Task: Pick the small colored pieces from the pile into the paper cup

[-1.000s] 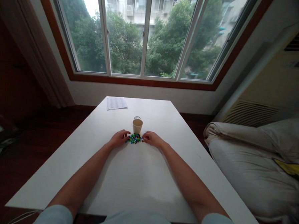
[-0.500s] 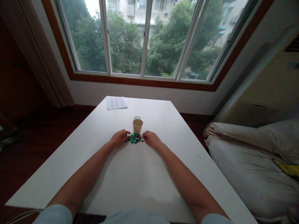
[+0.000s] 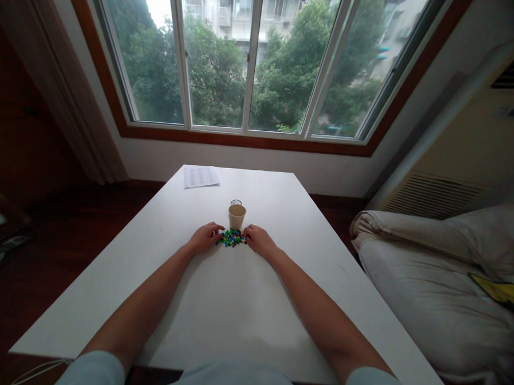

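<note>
A small pile of colourful beads or tiny blocks (image 3: 232, 238), mostly green and blue, lies on the white table (image 3: 229, 306). Right behind it stands a brown paper cup (image 3: 237, 216), upright with its mouth facing up. My left hand (image 3: 204, 238) rests at the pile's left edge, thumb and fingers apart, holding nothing that I can see. On the opposite side, my right hand (image 3: 259, 240) has curled fingers touching the pile's right edge. Its fingertips are closed together; whether a piece is between them is too small to tell.
A thin dark ring-shaped item (image 3: 236, 202) lies just behind the cup. Printed papers (image 3: 201, 177) sit at the table's far left corner. A sofa with a pale cover (image 3: 429, 270) stands to the right, and a window (image 3: 249, 60) is beyond the table.
My right hand has shifted slightly left, its fingers now at the pile's edge. My left hand stays about where it was.
</note>
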Demonstrator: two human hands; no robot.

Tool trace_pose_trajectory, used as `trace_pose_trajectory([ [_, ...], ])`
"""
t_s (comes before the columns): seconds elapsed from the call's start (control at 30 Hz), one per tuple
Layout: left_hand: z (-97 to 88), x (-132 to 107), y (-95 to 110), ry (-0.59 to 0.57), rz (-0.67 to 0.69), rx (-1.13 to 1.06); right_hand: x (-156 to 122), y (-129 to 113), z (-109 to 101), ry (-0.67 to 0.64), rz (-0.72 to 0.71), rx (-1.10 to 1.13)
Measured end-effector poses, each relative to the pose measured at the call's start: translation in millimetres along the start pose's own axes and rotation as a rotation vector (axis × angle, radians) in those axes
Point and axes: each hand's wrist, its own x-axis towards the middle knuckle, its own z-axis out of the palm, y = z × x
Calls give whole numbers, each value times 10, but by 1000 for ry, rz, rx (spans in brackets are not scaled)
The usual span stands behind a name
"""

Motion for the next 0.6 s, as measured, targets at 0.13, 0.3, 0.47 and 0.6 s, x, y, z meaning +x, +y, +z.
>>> trace_pose_trajectory([
  [0.13, 3, -1, -1, -2, -9, -1, -6, 28, 56, 105, 34, 87],
  [0.3, 0, 3, 14, -5, -19, 2, 4, 105, 114, 213, 73, 171],
  [0.47, 8, 6, 2, -3, -15, 4, 37, 181, 187, 289, 169, 345],
  [0.6, 21, 7, -17, -1, -1, 11, 98, 221, 244, 332, 350, 634],
])
